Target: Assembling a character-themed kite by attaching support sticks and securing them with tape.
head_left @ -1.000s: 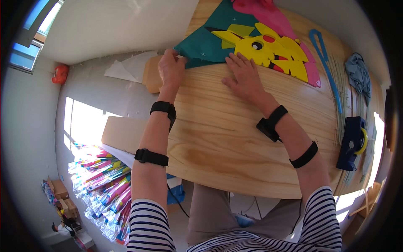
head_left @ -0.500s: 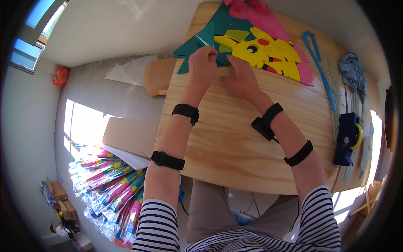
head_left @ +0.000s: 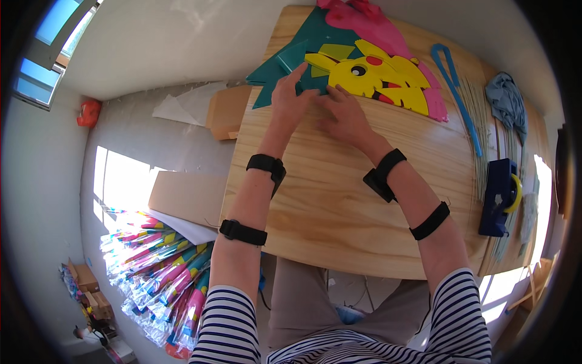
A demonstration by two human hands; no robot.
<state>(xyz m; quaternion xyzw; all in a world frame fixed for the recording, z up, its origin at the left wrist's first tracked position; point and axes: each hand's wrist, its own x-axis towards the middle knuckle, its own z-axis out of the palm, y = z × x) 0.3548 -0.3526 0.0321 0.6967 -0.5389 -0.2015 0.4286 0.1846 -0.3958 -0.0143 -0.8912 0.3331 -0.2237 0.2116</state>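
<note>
A folded kite sheet lies at the far side of the table, with a teal part (head_left: 271,68), a pink part (head_left: 382,33) and a yellow cartoon figure (head_left: 364,77). My left hand (head_left: 288,103) rests at the near edge of the teal part, thumb and forefinger spread apart with nothing between them. A teal triangular flap (head_left: 293,56) lies folded just beyond its fingertips. Close on the right, my right hand (head_left: 347,116) reaches its loosely stretched fingers to the kite's near edge, below the yellow ear. Both wrists wear black straps.
On the wooden table (head_left: 339,206), a blue strip loop (head_left: 456,91), thin rods (head_left: 474,121), a grey-blue cloth (head_left: 507,103) and a dark blue tape dispenser (head_left: 498,197) lie to the right. Left on the floor are cardboard (head_left: 188,197) and many bagged colourful bundles (head_left: 160,276).
My left hand has let go of the teal flap it was pinching and spread its fingers. The flap now lies lower. My right hand stays near the kite's edge.
</note>
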